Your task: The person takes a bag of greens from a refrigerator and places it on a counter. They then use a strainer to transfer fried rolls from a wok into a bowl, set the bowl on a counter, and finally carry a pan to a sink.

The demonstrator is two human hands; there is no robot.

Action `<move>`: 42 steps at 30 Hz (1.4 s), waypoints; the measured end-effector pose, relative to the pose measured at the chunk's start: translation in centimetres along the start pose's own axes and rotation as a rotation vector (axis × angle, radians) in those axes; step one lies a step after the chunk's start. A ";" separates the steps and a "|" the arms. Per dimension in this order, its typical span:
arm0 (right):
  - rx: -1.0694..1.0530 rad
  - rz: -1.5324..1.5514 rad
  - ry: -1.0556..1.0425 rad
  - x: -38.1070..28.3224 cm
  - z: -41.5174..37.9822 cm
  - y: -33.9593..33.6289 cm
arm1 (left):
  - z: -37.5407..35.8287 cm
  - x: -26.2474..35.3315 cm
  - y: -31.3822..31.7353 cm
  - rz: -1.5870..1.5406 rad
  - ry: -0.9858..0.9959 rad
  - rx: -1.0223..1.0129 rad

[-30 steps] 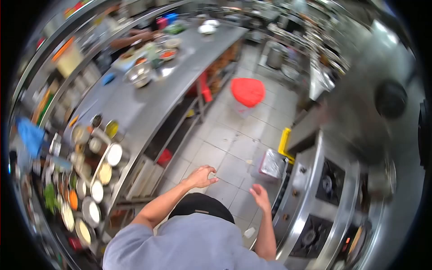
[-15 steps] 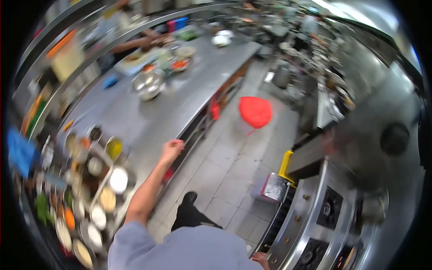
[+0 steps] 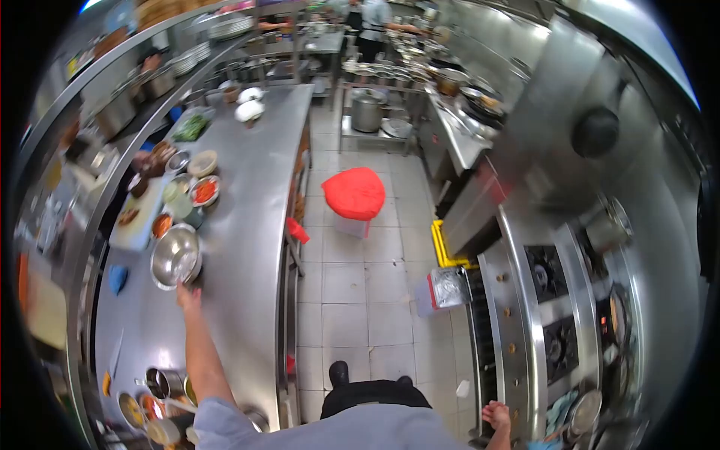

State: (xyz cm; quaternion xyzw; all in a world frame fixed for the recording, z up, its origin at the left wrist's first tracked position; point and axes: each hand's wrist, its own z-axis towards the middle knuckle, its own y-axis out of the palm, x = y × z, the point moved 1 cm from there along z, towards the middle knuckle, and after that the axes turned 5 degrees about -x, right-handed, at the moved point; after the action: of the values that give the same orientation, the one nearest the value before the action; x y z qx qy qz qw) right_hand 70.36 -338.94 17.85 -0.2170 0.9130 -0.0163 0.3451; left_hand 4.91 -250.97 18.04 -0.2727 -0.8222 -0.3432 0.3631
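On the steel table stands a shiny metal bowl [image 3: 175, 256], wide and upright, and it looks to have nothing in it. My left hand [image 3: 189, 295] is at its near rim, the fingertips closed on the edge; the thumb's exact place is hard to make out. My right hand [image 3: 496, 415] hangs low beside the stove front, its fingers curled with nothing visible in them. Beyond the metal bowl are a small bowl of chopped red food [image 3: 204, 192], a pale tub [image 3: 203, 163] and a white cutting board [image 3: 136, 228] with brown food on it.
A red-covered bin [image 3: 354, 193] stands in the tiled aisle. A foil-topped container [image 3: 450, 288] sits by the stove [image 3: 546, 352]. A knife [image 3: 115, 358] lies on the table at left. Another person [image 3: 370, 26] is at the far end; someone's hands are behind the cutting board.
My left hand has reached forward over the table to the metal bowl's rim. My right hand has come further into view beside the stove. The view has turned toward the aisle.
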 end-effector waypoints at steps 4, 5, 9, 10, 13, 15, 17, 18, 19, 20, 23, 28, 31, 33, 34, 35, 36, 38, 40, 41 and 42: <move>0.075 0.089 0.012 3.8 -3.1 -1.4 | 3.2 -0.4 -0.2 0.127 0.085 0.000; 0.080 0.100 0.011 4.8 -3.1 -2.0 | 3.1 -0.6 0.1 0.145 0.110 0.044; 0.094 0.344 0.003 10.5 -4.4 -4.6 | -1.2 -1.3 1.9 0.121 0.137 0.150; 0.118 0.437 0.014 11.8 -4.7 -5.3 | -1.3 -1.9 1.7 0.078 0.157 0.149; 0.123 0.732 -0.003 18.6 -2.6 -10.3 | -4.9 -4.7 1.7 0.130 0.267 0.149; 0.049 0.963 -0.187 21.7 -4.1 -13.1 | -4.0 -7.6 0.5 0.142 0.248 0.093; 0.220 1.272 -0.251 21.4 -5.5 -15.3 | -12.5 -10.7 1.2 0.204 0.223 0.017; 0.226 1.399 -0.312 21.4 -6.1 -16.7 | -18.7 -11.5 2.3 0.273 0.212 -0.014; 0.241 1.505 -0.362 20.3 -7.3 -17.9 | -26.6 -12.5 4.2 0.337 0.205 -0.038; 0.246 1.588 -0.407 19.7 -8.3 -19.2 | -30.8 -14.9 4.8 0.256 0.164 -0.094; 0.226 1.695 -0.512 16.5 -10.8 -22.6 | -40.4 -21.9 4.7 0.314 0.076 -0.286; -0.069 1.443 -0.648 8.4 -12.6 -26.1 | -47.0 -34.6 4.9 0.551 -0.142 -0.603; -0.076 1.351 -0.649 4.0 -11.0 -26.9 | -54.9 -39.1 6.9 0.538 -0.328 -0.835; 0.046 1.174 -0.558 2.2 -9.5 -26.2 | -63.3 -39.3 8.5 0.616 -0.302 -0.880; 0.109 1.168 -0.569 1.9 -9.1 -26.0 | -65.1 -40.2 9.2 0.661 -0.293 -0.902; 0.175 1.157 -0.580 1.9 -8.9 -25.8 | -66.7 -41.2 9.8 0.705 -0.288 -0.923; 0.245 1.142 -0.592 1.8 -8.7 -25.5 | -68.3 -41.9 10.4 0.729 -0.282 -0.969; 0.465 1.207 -0.568 -2.2 -10.6 -24.0 | -69.1 -44.5 11.5 0.733 -0.304 -1.047; 0.500 1.152 -0.609 -2.7 -11.3 -23.6 | -71.4 -46.1 13.0 0.748 -0.309 -1.094; 0.516 1.123 -0.621 -2.9 -11.7 -23.4 | -73.1 -46.8 13.7 0.759 -0.299 -1.119; 0.554 1.044 -0.641 -4.1 -12.6 -24.1 | -74.8 -47.4 14.5 0.768 -0.287 -1.145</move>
State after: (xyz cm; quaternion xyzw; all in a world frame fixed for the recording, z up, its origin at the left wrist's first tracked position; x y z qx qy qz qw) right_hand 74.29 -360.59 34.30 0.3556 0.7126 -0.0157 0.6045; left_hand 73.55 -308.49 23.61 -0.7347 -0.3975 -0.5300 0.1458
